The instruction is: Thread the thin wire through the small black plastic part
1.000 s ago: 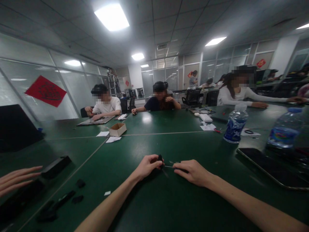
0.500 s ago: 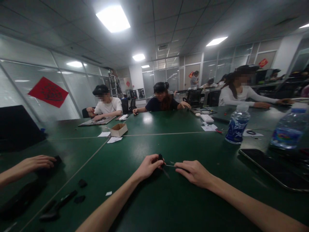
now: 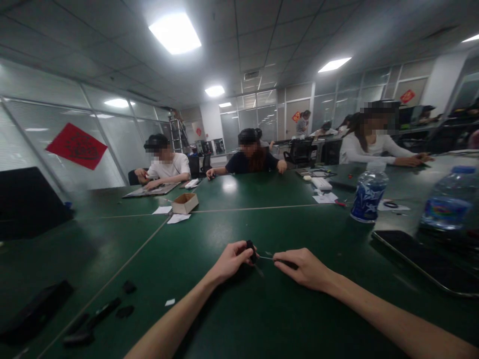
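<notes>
My left hand (image 3: 235, 260) is closed around a small black part (image 3: 251, 251), pinched between thumb and fingers above the green table. My right hand (image 3: 302, 268) grips what looks like a thin screwdriver (image 3: 266, 258). Its metal shaft points left at the black part, and the dark handle is mostly hidden under my fingers. Whether the tip touches the part is too small to tell. To the left of my forearm lie several loose black pieces, among them a long one with a bent end (image 3: 92, 323) and a small chunk (image 3: 129, 286). A white scrap (image 3: 169, 302) sits beside them.
On the right are a blue-labelled bottle (image 3: 368, 195), a second bottle (image 3: 447, 199) and a phone (image 3: 422, 262). A small cardboard box (image 3: 184, 203) stands ahead. A black case (image 3: 35, 311) lies lower left, a dark panel (image 3: 32, 202) behind. Several people sit around the table.
A neighbour's hand at the left has gone out of view. My right hand has shifted very slightly right, still holding the screwdriver; the black part has turned a little in my left.
</notes>
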A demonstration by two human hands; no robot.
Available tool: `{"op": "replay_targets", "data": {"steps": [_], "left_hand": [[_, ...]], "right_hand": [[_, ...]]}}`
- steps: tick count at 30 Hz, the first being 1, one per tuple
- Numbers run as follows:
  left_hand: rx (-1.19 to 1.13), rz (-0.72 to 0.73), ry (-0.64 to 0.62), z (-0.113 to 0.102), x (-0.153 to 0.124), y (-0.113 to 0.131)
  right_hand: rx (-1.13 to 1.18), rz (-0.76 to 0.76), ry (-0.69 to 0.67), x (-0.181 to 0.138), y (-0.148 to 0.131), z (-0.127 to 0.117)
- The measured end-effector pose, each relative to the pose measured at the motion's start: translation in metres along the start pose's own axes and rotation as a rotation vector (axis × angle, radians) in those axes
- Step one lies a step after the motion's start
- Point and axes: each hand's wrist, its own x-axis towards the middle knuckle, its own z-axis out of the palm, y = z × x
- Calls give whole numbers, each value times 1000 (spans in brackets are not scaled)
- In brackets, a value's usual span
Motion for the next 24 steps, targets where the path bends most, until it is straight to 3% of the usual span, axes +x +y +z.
{"op": "replay_targets", "data": {"steps": [24], "left_hand": [[56,4,-53,2,-2,6]], "right_hand": [[-82,-32,-44,0,1,-1]]}}
